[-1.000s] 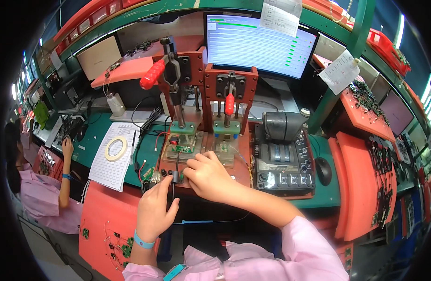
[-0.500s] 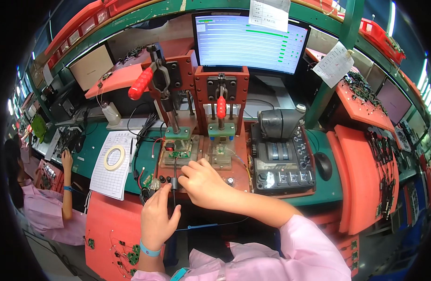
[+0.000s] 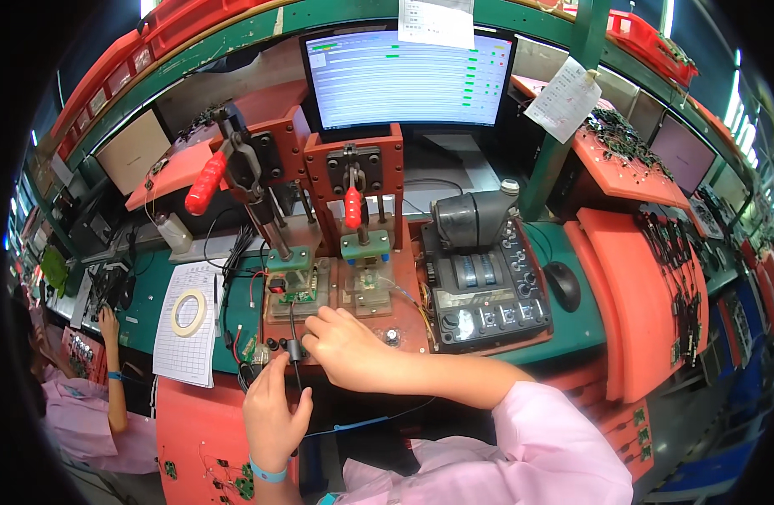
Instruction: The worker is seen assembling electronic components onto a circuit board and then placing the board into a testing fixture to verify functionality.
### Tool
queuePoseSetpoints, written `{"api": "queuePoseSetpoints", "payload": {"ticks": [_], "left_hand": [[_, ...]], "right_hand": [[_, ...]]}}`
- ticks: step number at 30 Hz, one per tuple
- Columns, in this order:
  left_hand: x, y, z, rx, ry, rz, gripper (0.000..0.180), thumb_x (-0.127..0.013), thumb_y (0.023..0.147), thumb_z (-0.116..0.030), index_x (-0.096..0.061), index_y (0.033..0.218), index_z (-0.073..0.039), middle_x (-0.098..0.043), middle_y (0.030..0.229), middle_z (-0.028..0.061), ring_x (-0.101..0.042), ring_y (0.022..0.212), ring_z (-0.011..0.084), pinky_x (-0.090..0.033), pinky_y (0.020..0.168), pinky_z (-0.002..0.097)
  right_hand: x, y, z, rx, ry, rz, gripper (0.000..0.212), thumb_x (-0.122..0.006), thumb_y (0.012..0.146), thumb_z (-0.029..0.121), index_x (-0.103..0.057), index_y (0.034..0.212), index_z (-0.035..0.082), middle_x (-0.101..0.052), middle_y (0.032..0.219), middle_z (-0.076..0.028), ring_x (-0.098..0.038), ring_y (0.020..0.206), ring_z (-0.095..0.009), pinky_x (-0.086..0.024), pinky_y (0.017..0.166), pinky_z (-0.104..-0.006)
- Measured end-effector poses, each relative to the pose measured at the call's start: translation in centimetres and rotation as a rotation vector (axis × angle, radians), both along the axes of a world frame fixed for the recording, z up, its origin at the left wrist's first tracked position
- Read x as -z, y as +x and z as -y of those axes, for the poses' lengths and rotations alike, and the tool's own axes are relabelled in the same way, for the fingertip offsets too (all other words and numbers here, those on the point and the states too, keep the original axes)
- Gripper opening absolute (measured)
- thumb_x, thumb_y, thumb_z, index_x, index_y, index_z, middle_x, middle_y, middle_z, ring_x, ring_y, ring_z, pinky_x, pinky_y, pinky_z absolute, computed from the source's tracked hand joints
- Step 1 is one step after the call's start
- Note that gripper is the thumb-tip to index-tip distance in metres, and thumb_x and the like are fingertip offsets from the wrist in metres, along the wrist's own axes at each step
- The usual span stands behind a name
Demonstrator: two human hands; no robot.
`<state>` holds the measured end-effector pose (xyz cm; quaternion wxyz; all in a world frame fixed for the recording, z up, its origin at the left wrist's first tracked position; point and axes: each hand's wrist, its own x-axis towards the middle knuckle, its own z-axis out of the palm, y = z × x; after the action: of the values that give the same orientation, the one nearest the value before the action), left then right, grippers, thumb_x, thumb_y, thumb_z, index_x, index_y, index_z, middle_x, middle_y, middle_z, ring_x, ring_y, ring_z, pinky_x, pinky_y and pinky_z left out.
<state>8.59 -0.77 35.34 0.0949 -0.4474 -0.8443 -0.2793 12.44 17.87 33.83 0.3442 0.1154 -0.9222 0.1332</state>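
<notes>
Fingers of the right hand (image 3: 349, 349) are curled together around a black cable (image 3: 294, 332) with a small cylindrical bead on it, pinching it just in front of the left test fixture (image 3: 290, 286). Fingers of the left hand (image 3: 273, 417) lie loosely apart — the hand rises from below with its fingertips near the same cable's lower run, though whether they touch it cannot be told. Compared with half a second ago, the right hand has slid slightly left and nearer to the left fixture, and the left hand has come up closer beneath it. The cable runs from the green circuit board (image 3: 296, 296) seated in that fixture down between the two hands. A red-handled clamp lever (image 3: 209, 181) stands tilted above it; a second fixture (image 3: 366, 269) sits just to the right, its lever (image 3: 352, 206) down. On the green surface (image 3: 143, 324) lies a tape roll (image 3: 188, 312) on a printed sheet — and, to the right, a black control box (image 3: 484, 290) and a mouse (image 3: 562, 284).
</notes>
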Motion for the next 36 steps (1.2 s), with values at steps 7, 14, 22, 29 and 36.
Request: {"api": "queuePoseSetpoints", "payload": {"ticks": [7,14,22,29,36], "left_hand": [[0.5,-0.2,0.3,-0.016,0.016,-0.033,0.055,-0.069,0.068,-0.007,-0.054,0.12,0.001,-0.063,0.112,0.0167,-0.062,0.098,0.0335,-0.05,0.082,0.0373],[0.6,-0.1,0.0,-0.02,0.032,-0.03,0.053,-0.069,0.067,-0.007,-0.055,0.117,0.001,-0.064,0.109,0.0153,-0.062,0.098,0.0324,-0.049,0.083,0.0369],[0.5,-0.1,0.1,-0.024,0.035,-0.048,0.052,-0.07,0.066,-0.007,-0.055,0.116,0.001,-0.064,0.108,0.0146,-0.062,0.099,0.0317,-0.049,0.083,0.0369],[0.4,0.1,-0.1,-0.014,0.044,-0.023,0.052,-0.07,0.066,-0.007,-0.055,0.116,0.0,-0.064,0.109,0.0145,-0.062,0.099,0.0316,-0.049,0.083,0.0367],[-0.3,1.5,0.4,0.002,0.037,-0.075,0.052,-0.071,0.067,-0.008,-0.057,0.117,0.0,-0.064,0.11,0.0157,-0.062,0.1,0.0317,-0.05,0.084,0.0377]], "right_hand": [[0.6,2.1,0.8,0.091,0.082,-0.165,0.033,-0.063,0.073,0.011,-0.063,0.106,0.004,-0.055,0.085,-0.005,-0.05,0.075,-0.021,-0.039,0.077,-0.0329],[1.7,4.1,0.3,0.087,0.138,-0.162,0.04,-0.062,0.075,0.011,-0.061,0.114,0.004,-0.058,0.09,-0.004,-0.052,0.079,-0.017,-0.039,0.082,-0.0329],[2.5,4.8,-0.6,0.128,0.168,-0.2,0.033,-0.061,0.077,0.013,-0.062,0.109,0.004,-0.061,0.095,-0.003,-0.055,0.087,-0.016,-0.038,0.091,-0.0373],[3.8,5.5,-0.5,0.165,0.091,-0.267,0.031,-0.06,0.077,0.013,-0.062,0.106,0.005,-0.064,0.103,-0.003,-0.057,0.094,-0.016,-0.036,0.095,-0.0397],[2.9,5.6,-0.6,0.157,-0.011,-0.239,0.03,-0.062,0.076,0.01,-0.065,0.105,0.007,-0.065,0.102,-0.001,-0.058,0.094,-0.015,-0.034,0.098,-0.0438]]}}
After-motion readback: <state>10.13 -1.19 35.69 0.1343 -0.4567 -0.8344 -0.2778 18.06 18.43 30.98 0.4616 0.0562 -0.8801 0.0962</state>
